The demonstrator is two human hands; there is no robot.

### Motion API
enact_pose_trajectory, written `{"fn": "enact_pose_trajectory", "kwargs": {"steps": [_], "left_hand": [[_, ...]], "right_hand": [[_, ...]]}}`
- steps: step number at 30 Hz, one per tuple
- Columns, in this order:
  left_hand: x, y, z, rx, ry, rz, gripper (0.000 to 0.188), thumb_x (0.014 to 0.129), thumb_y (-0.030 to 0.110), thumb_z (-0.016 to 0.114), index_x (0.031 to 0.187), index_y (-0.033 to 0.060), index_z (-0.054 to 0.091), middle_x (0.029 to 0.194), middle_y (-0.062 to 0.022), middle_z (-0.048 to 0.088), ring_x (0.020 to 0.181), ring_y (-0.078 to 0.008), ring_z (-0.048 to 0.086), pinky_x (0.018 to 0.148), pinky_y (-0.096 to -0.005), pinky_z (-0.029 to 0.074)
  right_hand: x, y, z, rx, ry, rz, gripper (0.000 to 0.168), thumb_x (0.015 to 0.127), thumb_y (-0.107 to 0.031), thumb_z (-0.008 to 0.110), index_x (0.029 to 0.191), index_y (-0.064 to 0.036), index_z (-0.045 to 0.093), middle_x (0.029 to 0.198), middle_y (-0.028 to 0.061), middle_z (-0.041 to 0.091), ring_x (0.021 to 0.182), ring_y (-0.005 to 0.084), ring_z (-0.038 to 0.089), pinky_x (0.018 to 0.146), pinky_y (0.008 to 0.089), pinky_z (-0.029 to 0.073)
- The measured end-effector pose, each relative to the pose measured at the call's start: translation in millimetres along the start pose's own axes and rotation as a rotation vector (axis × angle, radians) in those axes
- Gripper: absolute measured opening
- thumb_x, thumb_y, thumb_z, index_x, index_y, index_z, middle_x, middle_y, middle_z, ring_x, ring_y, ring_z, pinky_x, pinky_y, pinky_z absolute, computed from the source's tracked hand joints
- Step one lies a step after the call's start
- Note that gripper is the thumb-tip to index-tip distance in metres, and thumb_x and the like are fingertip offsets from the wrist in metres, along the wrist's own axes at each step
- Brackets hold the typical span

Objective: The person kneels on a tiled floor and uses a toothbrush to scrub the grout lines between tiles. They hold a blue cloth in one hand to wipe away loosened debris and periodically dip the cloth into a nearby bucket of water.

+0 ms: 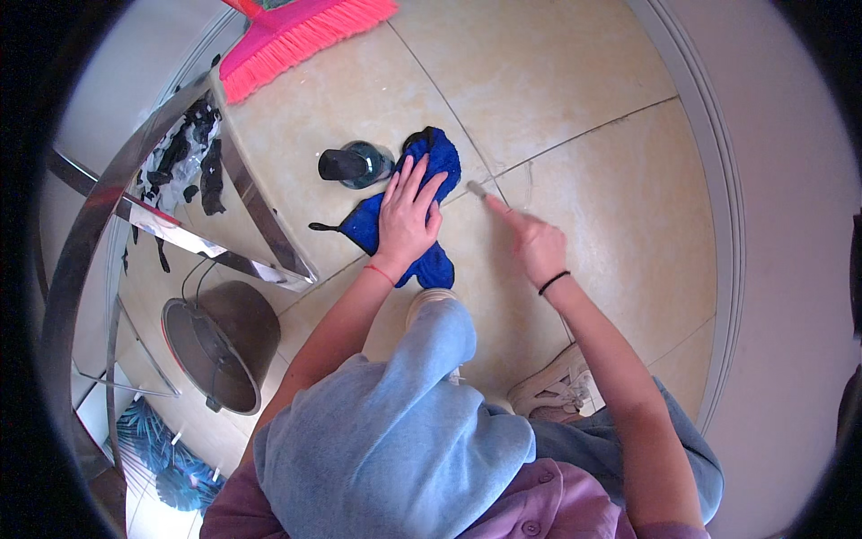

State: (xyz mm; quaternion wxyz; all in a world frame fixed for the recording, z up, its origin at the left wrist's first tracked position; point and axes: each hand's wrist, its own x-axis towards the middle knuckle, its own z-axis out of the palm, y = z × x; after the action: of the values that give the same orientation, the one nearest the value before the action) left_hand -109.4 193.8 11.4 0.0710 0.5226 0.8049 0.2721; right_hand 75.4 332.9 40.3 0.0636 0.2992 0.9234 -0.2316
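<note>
My left hand (407,215) lies flat with fingers spread on a blue cloth (441,158) with dark edging and a hanging loop, crumpled on the tiled floor (592,182). Right beside my left fingertips stands a bottle (363,165) of dark bluish glass or plastic with a black top. To the right, my right hand (539,246) is closed around a small slim tool (476,188). Its blurred grey tip meets the floor near a tile joint; the part inside my fist is hidden, so I cannot tell its exact kind.
A pink broom (306,44) lies at the upper left. Below it stands a shiny metal frame (182,226), with black and white scraps (182,155) on the floor behind it. A dark bucket (232,337) with a wire handle sits at left. A wall (774,269) borders the right.
</note>
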Motion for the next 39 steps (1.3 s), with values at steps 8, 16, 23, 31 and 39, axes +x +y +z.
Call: {"fn": "enact_pose_trajectory", "kwargs": {"steps": [8, 16, 23, 31, 39], "left_hand": [[2.7, 2.1, 1.6, 0.002, -0.001, 0.015, 0.046, 0.08, 0.008, 0.057, 0.126, 0.0118, 0.056, 0.143, -0.016, 0.043, 0.134, -0.0374, 0.037, 0.107, -0.0497, 0.033], [0.7, 2.2, -0.8, -0.006, -0.014, 0.002, 0.046, 0.081, 0.008, 0.056, 0.126, 0.0116, 0.056, 0.142, -0.0165, 0.043, 0.134, -0.0381, 0.036, 0.108, -0.05, 0.032], [4.2, 3.0, 2.7, -0.006, -0.003, 0.018, 0.047, 0.08, 0.008, 0.058, 0.126, 0.0124, 0.056, 0.143, -0.0159, 0.042, 0.134, -0.037, 0.037, 0.108, -0.0491, 0.033], [2.0, 1.6, -0.4, -0.003, -0.014, 0.014, 0.046, 0.08, 0.009, 0.057, 0.126, 0.0122, 0.055, 0.143, -0.0159, 0.042, 0.134, -0.0378, 0.037, 0.108, -0.05, 0.033], [1.1, 2.5, -1.3, -0.009, -0.01, 0.01, 0.046, 0.08, 0.009, 0.057, 0.126, 0.0118, 0.056, 0.143, -0.0164, 0.042, 0.135, -0.0379, 0.036, 0.108, -0.0496, 0.032]], "right_hand": [[7.1, 26.8, 11.3, -0.166, 0.101, -0.175, 0.074, 0.076, -0.006, 0.056, 0.14, -0.042, 0.042, 0.071, 0.0053, 0.056, 0.054, 0.0218, 0.061, 0.048, 0.0349, 0.052], [2.0, 3.0, 19.8, -0.159, 0.188, -0.046, 0.076, 0.072, 0.0, 0.056, 0.137, -0.04, 0.048, 0.07, 0.0041, 0.055, 0.055, 0.0214, 0.06, 0.048, 0.035, 0.051], [-0.6, 6.4, 20.7, -0.202, 0.166, -0.03, 0.074, 0.075, -0.002, 0.056, 0.138, -0.04, 0.046, 0.073, 0.0045, 0.058, 0.054, 0.0228, 0.061, 0.048, 0.0358, 0.051], [3.8, -2.6, 19.9, -0.194, 0.144, 0.029, 0.073, 0.077, -0.004, 0.054, 0.14, -0.039, 0.043, 0.071, 0.0054, 0.057, 0.055, 0.0221, 0.062, 0.049, 0.0355, 0.052], [-3.1, -8.2, 22.6, -0.178, 0.163, 0.018, 0.073, 0.075, -0.005, 0.056, 0.138, -0.04, 0.045, 0.069, 0.0045, 0.056, 0.053, 0.0221, 0.061, 0.046, 0.0358, 0.05]]}}
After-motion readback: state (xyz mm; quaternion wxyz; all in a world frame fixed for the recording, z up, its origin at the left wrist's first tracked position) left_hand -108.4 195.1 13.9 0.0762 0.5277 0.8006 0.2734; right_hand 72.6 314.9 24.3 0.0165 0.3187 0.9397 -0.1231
